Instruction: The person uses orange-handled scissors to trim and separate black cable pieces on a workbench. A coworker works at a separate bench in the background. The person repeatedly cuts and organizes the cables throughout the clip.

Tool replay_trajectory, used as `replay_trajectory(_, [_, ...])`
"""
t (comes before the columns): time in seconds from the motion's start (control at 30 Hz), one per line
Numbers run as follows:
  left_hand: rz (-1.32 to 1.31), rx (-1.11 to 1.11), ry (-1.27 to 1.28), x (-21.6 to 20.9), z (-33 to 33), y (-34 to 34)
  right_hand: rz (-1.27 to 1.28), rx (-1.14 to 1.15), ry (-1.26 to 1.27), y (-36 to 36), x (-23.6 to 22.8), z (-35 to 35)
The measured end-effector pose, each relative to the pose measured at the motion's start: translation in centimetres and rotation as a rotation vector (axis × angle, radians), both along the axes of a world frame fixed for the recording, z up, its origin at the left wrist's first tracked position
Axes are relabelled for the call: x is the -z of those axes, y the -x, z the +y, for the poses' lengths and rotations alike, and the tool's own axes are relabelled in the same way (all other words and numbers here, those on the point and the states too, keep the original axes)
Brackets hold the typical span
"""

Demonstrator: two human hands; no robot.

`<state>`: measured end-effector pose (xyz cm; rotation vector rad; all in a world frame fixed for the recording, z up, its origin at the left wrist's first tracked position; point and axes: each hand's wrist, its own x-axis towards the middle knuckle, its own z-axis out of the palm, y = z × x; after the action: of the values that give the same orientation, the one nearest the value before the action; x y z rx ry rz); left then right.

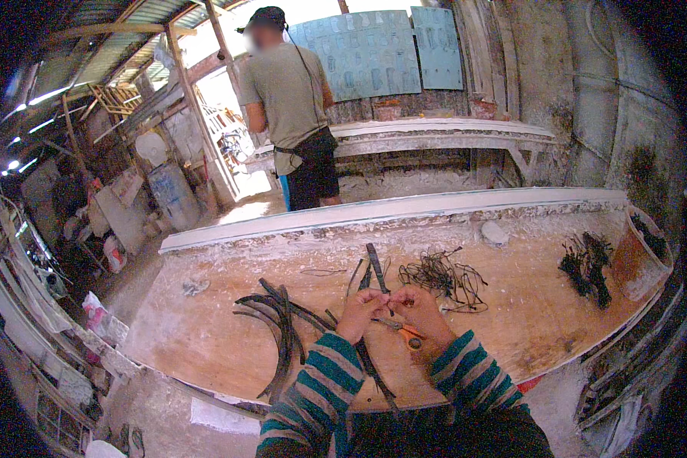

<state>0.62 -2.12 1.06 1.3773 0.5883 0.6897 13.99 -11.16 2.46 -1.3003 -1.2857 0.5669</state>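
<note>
My left hand and my right hand meet over the middle of the wooden tabletop, fingertips pinched together. Between them shows a bit of a thin black strip; the fingers hide most of it. A wider black strip lies just beyond the fingertips, and another black strip runs toward me beneath my left wrist. Scissors with orange handles lie partly under my right hand. To the left lies a pile of curved black strips. A loose tangle of black cords sits beyond my right hand.
A bundle of knotted black cords lies at the right, next to a tilted bucket. A white ledge borders the table's far side. Beyond it a person stands at a long white bench, facing away.
</note>
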Motion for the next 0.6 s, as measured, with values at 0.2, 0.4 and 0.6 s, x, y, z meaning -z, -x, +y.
replay_trajectory(0.2, [-0.142,-0.053,0.193,-0.3,0.4,0.3,-0.162,0.029,-0.161,0.4,-0.2,-0.3])
replay_trajectory(0.4, [-0.117,-0.098,0.226,-1.5,-0.5,1.3,-0.553,0.040,-0.197,0.8,-1.1,-0.1])
replay_trajectory(0.6, [-0.195,0.093,0.242,3.1,1.6,0.0,-0.798,-0.046,-0.304,3.7,-5.4,-3.8])
